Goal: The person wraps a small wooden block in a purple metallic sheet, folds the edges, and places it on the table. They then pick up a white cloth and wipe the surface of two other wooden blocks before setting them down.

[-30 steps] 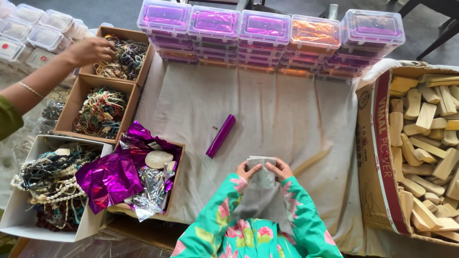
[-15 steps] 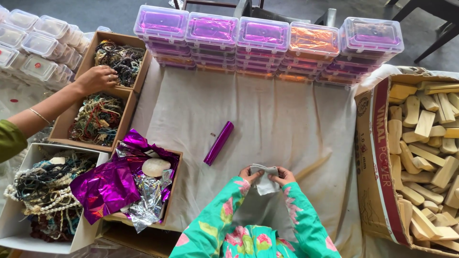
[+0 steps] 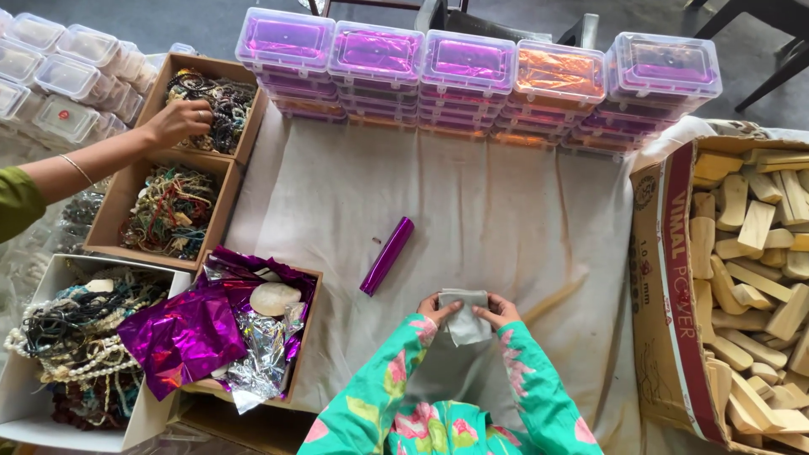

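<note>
Both my hands hold a folded grey piece of foil or paper (image 3: 463,313) just above the cloth-covered table (image 3: 472,211), close to my body. My left hand (image 3: 436,308) pinches its left edge and my right hand (image 3: 497,310) pinches its right edge. My sleeves are green with pink flowers. A purple foil-wrapped stick (image 3: 387,255) lies on the cloth a little to the left of my hands.
A box of purple and silver foil sheets (image 3: 221,333) stands at my left. Further left are boxes of beads and cords (image 3: 168,209), where another person's hand (image 3: 179,120) reaches in. Stacked clear plastic boxes (image 3: 472,76) line the far edge. A carton of wooden blocks (image 3: 750,278) is at right.
My hands have folded the grey sheet smaller and kept it near my body. The other person's hand stays moving about in the far bead box.
</note>
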